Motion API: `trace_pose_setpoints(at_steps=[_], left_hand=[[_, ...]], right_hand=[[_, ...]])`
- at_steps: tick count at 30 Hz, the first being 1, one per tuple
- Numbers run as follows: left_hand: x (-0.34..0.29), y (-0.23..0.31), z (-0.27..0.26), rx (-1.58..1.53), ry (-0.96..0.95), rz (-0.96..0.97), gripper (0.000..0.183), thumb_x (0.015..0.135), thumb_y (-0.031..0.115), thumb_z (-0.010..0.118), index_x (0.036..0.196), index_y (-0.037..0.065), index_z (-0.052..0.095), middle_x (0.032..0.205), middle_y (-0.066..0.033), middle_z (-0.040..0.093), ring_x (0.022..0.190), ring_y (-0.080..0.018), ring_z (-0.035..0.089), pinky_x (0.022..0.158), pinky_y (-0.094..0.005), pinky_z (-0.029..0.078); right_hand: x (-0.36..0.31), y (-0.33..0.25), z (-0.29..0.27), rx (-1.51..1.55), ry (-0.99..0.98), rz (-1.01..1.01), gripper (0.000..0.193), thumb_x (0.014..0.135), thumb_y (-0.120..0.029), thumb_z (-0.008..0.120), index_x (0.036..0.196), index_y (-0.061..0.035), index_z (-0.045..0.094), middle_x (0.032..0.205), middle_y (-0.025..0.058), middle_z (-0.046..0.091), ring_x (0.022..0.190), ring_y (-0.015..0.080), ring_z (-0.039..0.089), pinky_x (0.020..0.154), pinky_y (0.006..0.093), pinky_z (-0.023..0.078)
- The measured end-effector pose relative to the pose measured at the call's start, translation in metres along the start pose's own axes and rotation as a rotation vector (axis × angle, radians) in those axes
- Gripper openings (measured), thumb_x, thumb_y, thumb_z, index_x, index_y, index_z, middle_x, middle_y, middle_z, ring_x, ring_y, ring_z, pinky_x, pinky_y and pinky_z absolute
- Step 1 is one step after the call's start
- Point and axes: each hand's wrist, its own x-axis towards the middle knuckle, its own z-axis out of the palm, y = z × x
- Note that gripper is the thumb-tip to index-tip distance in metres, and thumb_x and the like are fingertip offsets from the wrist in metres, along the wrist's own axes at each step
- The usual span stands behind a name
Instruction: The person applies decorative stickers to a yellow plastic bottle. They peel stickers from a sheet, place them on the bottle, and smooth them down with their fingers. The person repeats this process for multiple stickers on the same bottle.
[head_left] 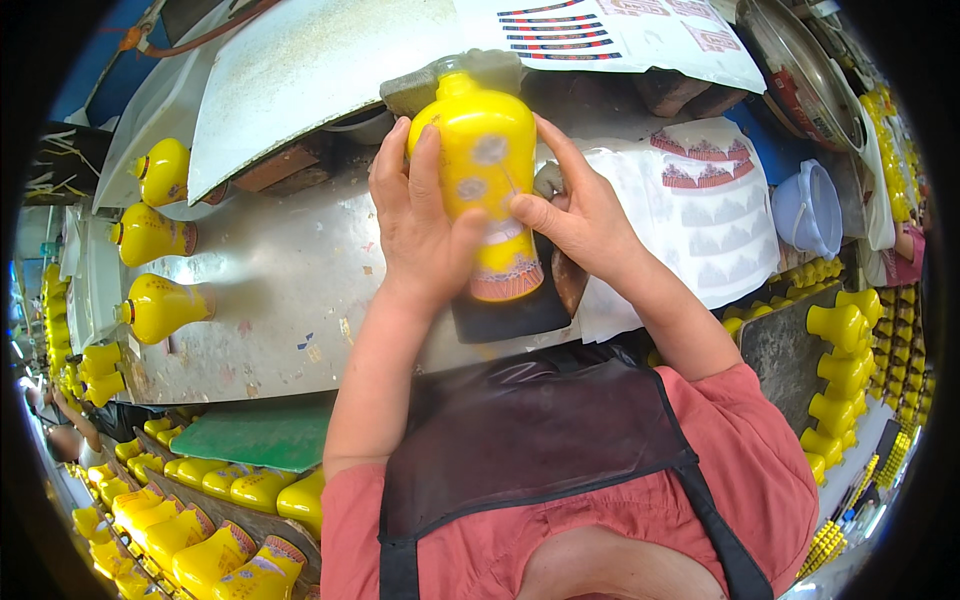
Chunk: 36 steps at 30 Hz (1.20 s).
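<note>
A glossy yellow vase-shaped bottle (505,130) lies on its side in front of me, its neck pointing away. Grey flower patterns show on its body, and a pink patterned band rings its base. My left hand (425,220) wraps the bottle's left side, its thumb blurred over the front. From the other side my right hand (580,205) grips it, the thumb pressed on the front surface. Beneath the base sits a dark pad (510,322), and a grey block (405,90) is behind the neck. The undersides of the fingers are partly hidden.
Three yellow bottles (160,308) lie at the table's left end. Printed decal sheets (715,220) spread on the right, beside a pale blue bucket (808,210). A white board (310,80) is raised at the back. Several yellow bottles (215,555) fill racks at lower left.
</note>
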Motion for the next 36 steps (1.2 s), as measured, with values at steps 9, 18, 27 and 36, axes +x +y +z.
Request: trace_pose_setpoints(at_steps=[9, 18, 27, 36], left_hand=[[0.001, 0.005, -0.003, -0.117, -0.012, -0.075, 0.084, 0.087, 0.033, 0.066, 0.158, 0.006, 0.031, 0.159, -0.0238, 0.030, 0.143, -0.0454, 0.034, 0.120, -0.0549, 0.029], [-0.001, 0.008, -0.003, -0.113, -0.047, -0.075, 0.095, 0.082, 0.026, 0.069, 0.160, 0.003, 0.021, 0.162, -0.0265, 0.026, 0.151, -0.0451, 0.026, 0.124, -0.0532, 0.025], [-0.005, 0.006, -0.004, -0.408, -0.053, -0.196, 0.084, 0.101, 0.047, 0.052, 0.164, 0.003, 0.018, 0.166, -0.0247, 0.020, 0.154, -0.0419, 0.022, 0.125, -0.0503, 0.022], [-0.007, 0.009, 0.002, -0.237, -0.081, -0.164, 0.092, 0.097, 0.042, 0.060, 0.164, 0.003, 0.012, 0.165, -0.0278, 0.017, 0.153, -0.0446, 0.022, 0.124, -0.0518, 0.022]], right_hand=[[0.008, 0.020, 0.005, 0.091, 0.045, -0.122, 0.090, 0.087, -0.038, 0.077, 0.159, -0.0045, 0.035, 0.092, 0.0186, 0.071, 0.076, 0.0226, 0.068, 0.075, 0.0354, 0.055], [-0.001, 0.013, -0.005, 0.047, -0.117, 0.060, 0.089, 0.091, -0.032, 0.075, 0.163, -0.0088, 0.029, 0.115, 0.0194, 0.069, 0.090, 0.0178, 0.068, 0.087, 0.0330, 0.053], [-0.002, 0.010, -0.015, 0.167, -0.201, 0.124, 0.077, 0.099, -0.026, 0.065, 0.164, -0.0090, 0.027, 0.136, 0.0198, 0.063, 0.109, 0.0200, 0.066, 0.096, 0.0342, 0.052], [-0.004, 0.018, 0.003, 0.091, -0.080, -0.106, 0.087, 0.096, -0.031, 0.070, 0.164, -0.0063, 0.024, 0.148, 0.0277, 0.054, 0.126, 0.0349, 0.063, 0.106, 0.0390, 0.047]])
